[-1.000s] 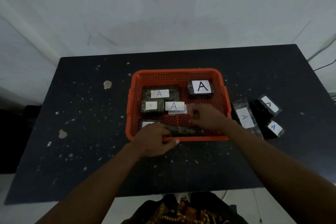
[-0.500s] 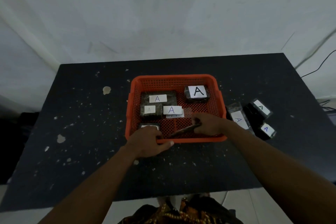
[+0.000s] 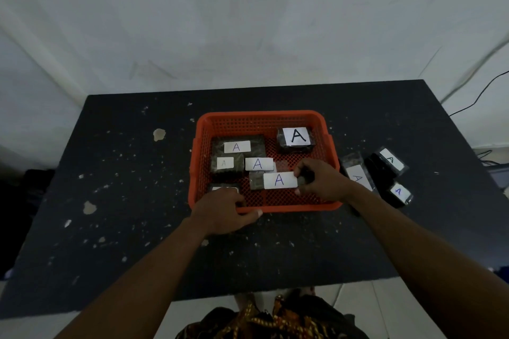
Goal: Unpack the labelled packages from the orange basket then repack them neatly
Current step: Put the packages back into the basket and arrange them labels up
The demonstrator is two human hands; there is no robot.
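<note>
An orange mesh basket sits mid-table with several dark packages bearing white "A" labels. My right hand grips the right end of a long package, label up, raised over the basket's front half. My left hand clasps the basket's front rim at the left, partly covering a small package in the front-left corner. A large-lettered package lies at the back right. Three labelled packages lie on the table to the basket's right.
The black table is speckled with pale paint chips. A white wall rises behind it. A black cable runs off the far right corner. The table's near edge is just below my forearms.
My right hand has picked up the long package from the basket's front and turned it label up. My left hand has stayed on the front rim.
</note>
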